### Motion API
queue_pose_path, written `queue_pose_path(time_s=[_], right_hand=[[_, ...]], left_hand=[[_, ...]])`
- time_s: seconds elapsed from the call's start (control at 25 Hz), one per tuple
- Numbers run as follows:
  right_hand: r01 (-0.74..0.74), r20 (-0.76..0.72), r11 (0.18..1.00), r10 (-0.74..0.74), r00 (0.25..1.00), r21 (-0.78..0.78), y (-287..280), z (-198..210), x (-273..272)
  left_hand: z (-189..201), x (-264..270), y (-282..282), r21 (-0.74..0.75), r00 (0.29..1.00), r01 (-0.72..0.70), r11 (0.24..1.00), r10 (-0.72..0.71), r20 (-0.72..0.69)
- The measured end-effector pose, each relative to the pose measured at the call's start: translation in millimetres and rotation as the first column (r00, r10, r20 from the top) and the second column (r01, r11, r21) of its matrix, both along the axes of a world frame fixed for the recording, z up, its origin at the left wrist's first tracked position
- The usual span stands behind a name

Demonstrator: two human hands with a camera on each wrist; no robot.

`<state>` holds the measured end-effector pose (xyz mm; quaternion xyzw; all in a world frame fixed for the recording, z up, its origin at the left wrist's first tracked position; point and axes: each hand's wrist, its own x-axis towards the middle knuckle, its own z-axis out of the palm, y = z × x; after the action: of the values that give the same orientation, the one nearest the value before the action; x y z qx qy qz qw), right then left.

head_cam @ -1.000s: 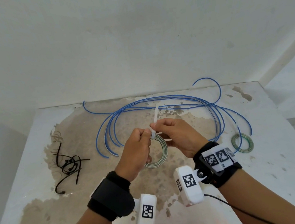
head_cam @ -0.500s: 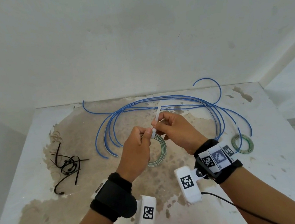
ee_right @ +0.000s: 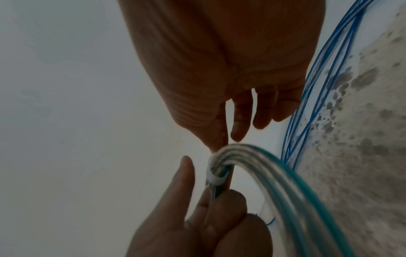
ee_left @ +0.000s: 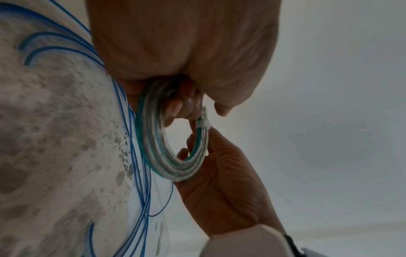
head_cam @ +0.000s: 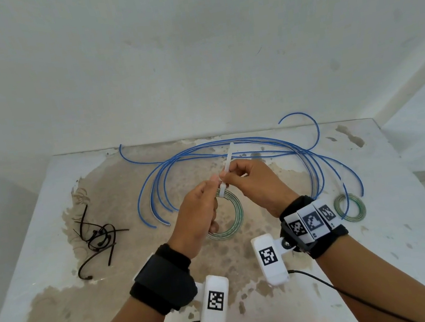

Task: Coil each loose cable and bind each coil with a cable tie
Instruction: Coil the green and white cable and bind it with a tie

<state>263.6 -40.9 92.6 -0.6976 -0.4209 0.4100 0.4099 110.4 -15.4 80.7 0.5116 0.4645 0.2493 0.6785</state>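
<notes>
A small green-and-white cable coil [head_cam: 234,213] hangs above the table, and my left hand [head_cam: 211,188] grips it at its top. A white cable tie [head_cam: 228,161] is looped round the coil's strands; the band [ee_right: 214,176] sits snug just above my left fingers. My right hand [head_cam: 228,176] pinches the tie's tail, which sticks up and away from me. In the left wrist view the coil [ee_left: 153,147] curves under my left palm, with the tie band [ee_left: 203,124] at its right side. A long loose blue cable [head_cam: 231,144] sprawls across the back of the table.
A second green-and-white coil [head_cam: 349,208] lies on the table at the right. A tangle of black cable ties [head_cam: 96,237] lies at the left. The stained white table [head_cam: 408,242] stands against a white wall. Black camera leads trail from both wrists.
My right hand has drawn the tie's tail upward and away, so more tail stands above the fingers. Both hands and the coil have risen slightly.
</notes>
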Motion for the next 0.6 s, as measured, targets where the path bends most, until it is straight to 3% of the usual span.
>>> queue_pose_path(time_s=[0.24,0.4,0.6], right_hand=[[0.051,-0.165,0.996,-0.062,0.984,-0.068,5.1,-1.0,2.8],[0.125,-0.096,0.992,-0.126,0.987,-0.022,5.2,-2.3,-6.6],[0.129,-0.089,0.987,-0.12,0.989,0.097,6.4,8.5,-19.5]], left_hand=[[1.3,0.5,-0.1,0.067,0.996,0.049,0.997,-0.044,-0.077],[-7.6,-3.1,2.3,0.094,0.984,0.092,0.991,-0.076,-0.159],[-4.7,-15.0,2.3,0.213,0.99,0.115,0.97,-0.095,-0.099]])
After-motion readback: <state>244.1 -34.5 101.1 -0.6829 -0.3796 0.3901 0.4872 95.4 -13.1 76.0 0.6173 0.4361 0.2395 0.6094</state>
